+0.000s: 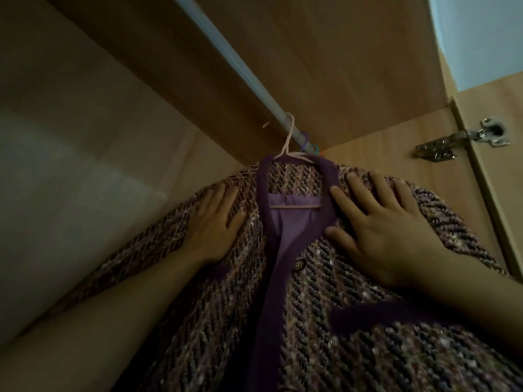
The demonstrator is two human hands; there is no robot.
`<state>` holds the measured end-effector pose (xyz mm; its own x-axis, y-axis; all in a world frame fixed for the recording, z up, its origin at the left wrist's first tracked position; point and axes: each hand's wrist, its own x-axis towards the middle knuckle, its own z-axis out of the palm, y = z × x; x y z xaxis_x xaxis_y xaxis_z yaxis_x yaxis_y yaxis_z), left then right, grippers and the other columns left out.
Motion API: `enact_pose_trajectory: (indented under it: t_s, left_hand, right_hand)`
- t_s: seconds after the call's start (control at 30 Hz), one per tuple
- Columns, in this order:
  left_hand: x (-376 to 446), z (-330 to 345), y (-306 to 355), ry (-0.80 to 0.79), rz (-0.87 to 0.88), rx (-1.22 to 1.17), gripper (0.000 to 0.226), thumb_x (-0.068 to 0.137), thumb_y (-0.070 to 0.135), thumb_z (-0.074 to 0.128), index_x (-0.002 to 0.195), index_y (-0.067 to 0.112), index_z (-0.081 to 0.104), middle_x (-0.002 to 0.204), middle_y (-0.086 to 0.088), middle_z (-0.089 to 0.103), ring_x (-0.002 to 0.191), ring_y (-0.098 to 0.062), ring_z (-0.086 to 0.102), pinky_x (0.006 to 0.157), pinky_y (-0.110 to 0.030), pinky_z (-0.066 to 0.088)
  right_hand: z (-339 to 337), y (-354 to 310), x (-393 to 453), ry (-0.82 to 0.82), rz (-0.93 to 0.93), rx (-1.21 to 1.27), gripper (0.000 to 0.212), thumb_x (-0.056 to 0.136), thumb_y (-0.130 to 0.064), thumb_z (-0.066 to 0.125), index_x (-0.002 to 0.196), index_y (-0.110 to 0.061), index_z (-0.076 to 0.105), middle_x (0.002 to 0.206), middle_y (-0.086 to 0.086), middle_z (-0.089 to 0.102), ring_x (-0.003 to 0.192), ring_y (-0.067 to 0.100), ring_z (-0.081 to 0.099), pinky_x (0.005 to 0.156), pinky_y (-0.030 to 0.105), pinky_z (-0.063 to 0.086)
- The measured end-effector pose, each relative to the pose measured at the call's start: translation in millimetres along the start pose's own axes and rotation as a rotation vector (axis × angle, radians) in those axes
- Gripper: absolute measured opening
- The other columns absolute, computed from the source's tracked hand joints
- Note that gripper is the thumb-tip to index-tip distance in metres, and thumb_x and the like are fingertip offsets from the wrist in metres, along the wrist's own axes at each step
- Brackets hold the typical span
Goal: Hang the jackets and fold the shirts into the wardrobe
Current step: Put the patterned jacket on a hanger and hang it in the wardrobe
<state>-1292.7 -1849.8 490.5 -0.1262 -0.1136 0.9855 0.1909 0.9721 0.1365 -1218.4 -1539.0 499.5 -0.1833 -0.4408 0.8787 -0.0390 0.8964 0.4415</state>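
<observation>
Tweed jacket (339,278) on a pink hanger (288,154), hooked over the wardrobe rail (226,58). Your left hand (210,224) and right hand (379,227) lie flat, fingers spread, pressing its two shoulders. Judge the weave thick, soft and fairly heavy, not slippery, while the lilac lining (283,219) probably slides; handle it at the shoulders or the purple collar trim (329,176), never by the button (298,265). Sleeves and hem are cut off; further hangers behind appear only as dim coloured hooks.

Dim wood wardrobe panels (339,66), metal hinge (464,138) on door at right, pale wall (481,32) beyond.
</observation>
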Motion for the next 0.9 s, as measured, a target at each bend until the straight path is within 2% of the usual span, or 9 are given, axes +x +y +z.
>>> enact_pose_trajectory:
  t_s: [0.13, 0.3, 0.4, 0.47, 0.53, 0.6, 0.67, 0.8, 0.9]
  left_hand:
    - [0.2, 23.3, 5.9, -0.079, -0.069, 0.071, 0.083, 0.083, 0.075, 0.010, 0.157, 0.038, 0.001, 0.167, 0.003, -0.003, 0.153, -0.026, 0.003, 0.121, -0.053, 0.011]
    - [5.7, 60.3, 15.4, -0.218, -0.121, -0.006, 0.075, 0.092, 0.074, 0.024, 0.154, 0.045, -0.007, 0.166, 0.006, -0.010, 0.153, -0.028, -0.002, 0.118, -0.062, 0.010]
    - [-4.8, 57.2, 14.4, -0.257, -0.135, -0.033, 0.079, 0.091, 0.075, 0.025, 0.153, 0.045, -0.013, 0.165, 0.006, -0.017, 0.153, -0.027, -0.007, 0.119, -0.061, 0.003]
    - [-16.5, 45.1, 11.5, -0.284, -0.137, -0.011, 0.082, 0.090, 0.076, 0.025, 0.153, 0.043, -0.017, 0.164, 0.005, -0.021, 0.152, -0.027, -0.009, 0.120, -0.058, -0.002]
    - [-34.4, 35.3, 9.6, -0.314, -0.153, -0.024, 0.082, 0.089, 0.077, 0.019, 0.153, 0.040, -0.017, 0.164, 0.003, -0.022, 0.152, -0.026, -0.012, 0.120, -0.053, -0.007]
    - [-58.9, 29.9, 8.4, -0.306, -0.164, -0.122, 0.083, 0.086, 0.078, 0.009, 0.155, 0.038, -0.011, 0.165, 0.002, -0.017, 0.152, -0.024, -0.013, 0.122, -0.047, -0.008]
    - [-89.9, 28.6, 6.6, -0.270, -0.124, -0.239, 0.077, 0.090, 0.077, 0.008, 0.155, 0.037, -0.005, 0.165, 0.003, -0.012, 0.153, -0.019, -0.010, 0.123, -0.040, -0.006]
    - [-152.2, 37.5, 5.1, -0.219, 0.017, -0.250, 0.062, 0.088, 0.067, 0.001, 0.146, 0.048, -0.012, 0.164, 0.009, -0.012, 0.151, -0.009, -0.014, 0.123, -0.033, -0.007]
    - [-172.4, 55.2, 3.8, -0.213, 0.041, -0.131, 0.064, 0.088, 0.059, 0.000, 0.148, 0.047, -0.017, 0.162, 0.009, -0.021, 0.149, -0.010, -0.021, 0.122, -0.034, -0.009]
  right_hand:
    - [18.4, 8.5, 2.1, -0.019, 0.000, -0.062, 0.094, 0.074, -0.077, -0.008, 0.156, -0.031, -0.005, 0.165, 0.005, -0.009, 0.150, 0.035, -0.014, 0.119, 0.055, -0.007]
    - [52.6, 11.4, -1.3, 0.033, 0.004, -0.157, 0.084, 0.088, -0.072, 0.019, 0.155, -0.022, 0.025, 0.163, 0.013, 0.016, 0.150, 0.041, 0.006, 0.118, 0.062, 0.006]
    - [51.3, 6.9, -7.2, 0.027, 0.004, -0.153, 0.082, 0.089, -0.069, 0.023, 0.154, -0.018, 0.029, 0.161, 0.016, 0.020, 0.148, 0.043, 0.011, 0.117, 0.064, 0.007]
    - [43.3, 0.8, -12.0, -0.019, 0.011, -0.132, 0.084, 0.089, -0.070, 0.018, 0.155, -0.020, 0.024, 0.162, 0.016, 0.016, 0.149, 0.043, 0.007, 0.117, 0.064, 0.005]
    - [33.3, -7.1, -21.8, -0.088, 0.035, -0.082, 0.087, 0.085, -0.076, 0.007, 0.157, -0.027, 0.008, 0.165, 0.012, 0.002, 0.150, 0.039, -0.005, 0.117, 0.063, -0.001]
    - [20.7, -17.2, -44.6, -0.114, 0.018, -0.013, 0.087, 0.079, -0.082, -0.005, 0.154, -0.037, -0.011, 0.164, 0.006, -0.015, 0.149, 0.034, -0.019, 0.118, 0.060, -0.007]
    - [11.8, -28.8, -79.5, -0.147, -0.046, 0.039, 0.084, 0.078, -0.085, -0.006, 0.150, -0.045, -0.017, 0.162, 0.001, -0.020, 0.148, 0.031, -0.022, 0.118, 0.060, -0.006]
    - [19.9, -42.6, -135.8, -0.120, -0.085, 0.037, 0.081, 0.086, -0.082, 0.020, 0.153, -0.036, 0.027, 0.162, 0.010, 0.021, 0.148, 0.041, 0.015, 0.110, 0.069, 0.022]
    - [35.4, -46.9, -140.0, -0.137, -0.075, -0.018, 0.083, 0.085, -0.081, 0.026, 0.151, -0.031, 0.034, 0.160, 0.013, 0.025, 0.148, 0.043, 0.016, 0.110, 0.070, 0.020]
